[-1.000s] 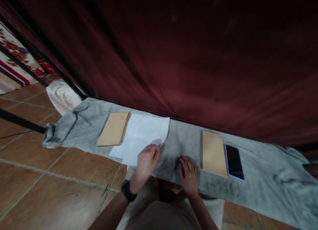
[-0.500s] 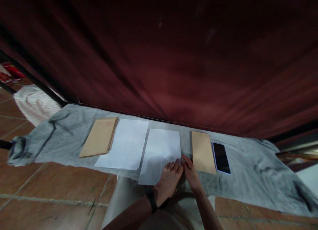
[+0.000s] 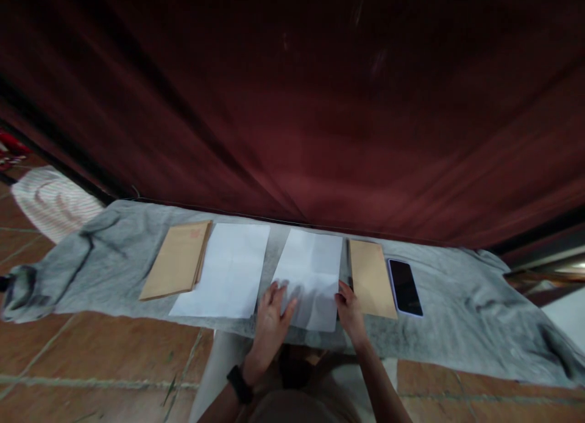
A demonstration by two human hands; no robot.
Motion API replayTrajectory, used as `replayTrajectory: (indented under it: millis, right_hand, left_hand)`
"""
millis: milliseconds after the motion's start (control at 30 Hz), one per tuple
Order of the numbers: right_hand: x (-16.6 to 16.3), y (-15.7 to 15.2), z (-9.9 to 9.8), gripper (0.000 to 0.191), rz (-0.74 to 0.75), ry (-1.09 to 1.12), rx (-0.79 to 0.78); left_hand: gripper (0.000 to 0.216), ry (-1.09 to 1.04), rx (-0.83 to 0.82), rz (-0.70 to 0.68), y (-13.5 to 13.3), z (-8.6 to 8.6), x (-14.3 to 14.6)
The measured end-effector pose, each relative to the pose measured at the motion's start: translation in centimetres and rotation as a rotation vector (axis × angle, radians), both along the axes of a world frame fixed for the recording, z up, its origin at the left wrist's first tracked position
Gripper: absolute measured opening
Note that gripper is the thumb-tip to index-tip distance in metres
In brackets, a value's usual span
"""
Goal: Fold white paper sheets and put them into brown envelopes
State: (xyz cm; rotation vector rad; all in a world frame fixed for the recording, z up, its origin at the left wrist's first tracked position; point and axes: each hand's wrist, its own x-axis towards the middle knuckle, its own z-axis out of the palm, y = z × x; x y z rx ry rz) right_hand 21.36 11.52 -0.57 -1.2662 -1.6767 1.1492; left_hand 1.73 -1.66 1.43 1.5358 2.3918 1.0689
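A single white sheet of paper [image 3: 311,270] lies on the grey cloth [image 3: 109,258] in front of me. My left hand [image 3: 270,313] rests flat on its near left corner with the fingers spread. The fingertips of my right hand [image 3: 350,307] touch its near right edge. A stack of white sheets [image 3: 226,270] sits to the left, with a pile of brown envelopes [image 3: 176,259] beyond it. Another pile of brown envelopes [image 3: 370,278] lies just right of my right hand.
A black phone [image 3: 404,287] lies face up beside the right envelope pile. A dark red curtain [image 3: 320,118] hangs along the cloth's far edge. Brown floor tiles [image 3: 91,362] run along the near side. A striped white cloth [image 3: 52,200] lies at the far left.
My left hand slid one sheet off the left stack to the centre. Both hands then met at its near edge and have spread apart along it. The camera view shifted left.
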Motion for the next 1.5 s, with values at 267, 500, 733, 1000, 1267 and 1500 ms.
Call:
replayTrajectory:
  millis: [267,500,733,1000,1267,1500]
  right_hand:
    - [0.0,2.3,-0.2,0.049,0.029,-0.234,0.093]
    - [-0.8,-1.0,1.0,0.053,-0.035,-0.596,0.32]
    - [-2.4,-3.7,1.6,0.052,0.126,-0.688,0.578]
    - [-5.3,-1.7,1.0,0.052,0.113,-0.72,0.555]
    - [-5.3,-2.4,-0.3,0.052,0.129,-0.792,0.6]
    - [-6.7,1.4,0.5,0.044,0.221,-0.697,0.536]
  left_hand:
    - [0.046,0.003,-0.118,0.063,0.2,-0.6,-1.7]
    - [0.059,-0.109,-0.121,0.049,0.2,-0.8,-2.6]
    - [0.061,-0.05,-0.161,-0.036,-0.6,-0.7,-3.2]
    - [0.05,0.283,-0.112,-0.156,3.4,2.9,-0.8]
    - [0.055,0.315,-0.173,-0.256,7.8,-1.1,1.2]
    - [0.054,0.3,-0.21,-0.192,9.9,-1.4,0.3]
